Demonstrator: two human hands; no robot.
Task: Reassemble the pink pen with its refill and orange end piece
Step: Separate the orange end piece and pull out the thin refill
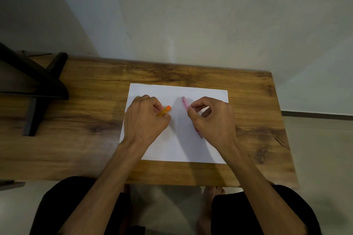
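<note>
My left hand (146,118) is closed around the orange end piece (164,111), whose bright orange tip sticks out to the upper right of my fingers. My right hand (212,118) pinches the pink pen barrel (185,102); its upper end points away from me and its lower end shows below my palm. Both hands hover over a white sheet of paper (177,147), roughly a hand's width apart. The refill is not visible; I cannot tell whether it is inside the barrel.
The paper lies on a wooden table (91,120) set against a pale wall. A black stand (38,86) occupies the table's left part. My knees and bare feet show below the near edge.
</note>
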